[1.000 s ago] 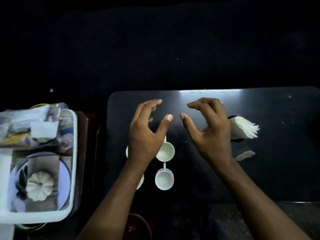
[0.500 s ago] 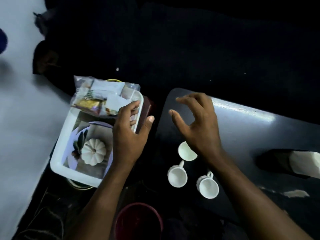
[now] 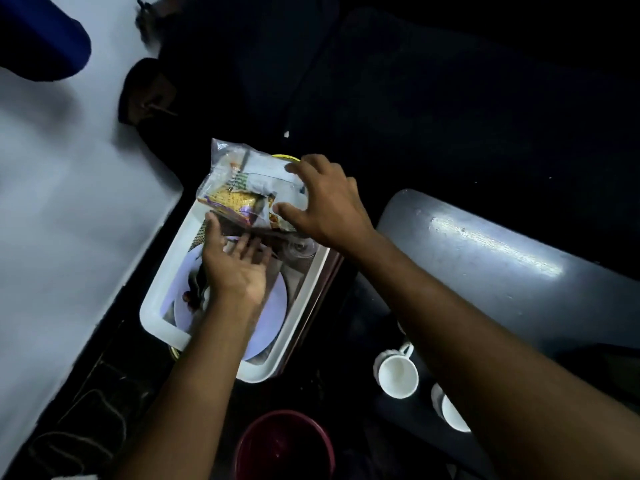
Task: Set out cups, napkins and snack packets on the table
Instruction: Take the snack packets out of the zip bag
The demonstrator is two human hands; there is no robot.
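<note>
- The clear plastic bag of snack packets (image 3: 242, 183) lies at the far end of the white tray (image 3: 162, 289), partly over its far rim; yellow and purple packets show through the plastic.
- The right hand (image 3: 329, 206) is on the right part of the bag, fingers spread, thumb and fingertips touching the plastic. If it really grips the bag, I cannot tell.
- The left hand (image 3: 235, 268) is over the tray just below the bag, fingers stretched flat toward the bag's near edge. They seem to touch it, but the hand is not closed around anything.
- In the tray, under the left hand, there is a pale round plate (image 3: 273, 306) with something dark on it.
- Right of the tray is the dark table (image 3: 485, 258), with a band of light on it.
- Near the table's close corner stands a white cup (image 3: 397, 375) with a handle; a second white cup (image 3: 450, 414) is just beside it, half hidden by the right forearm.
- A dark red bowl (image 3: 284, 445) sits low between the two arms.
</note>
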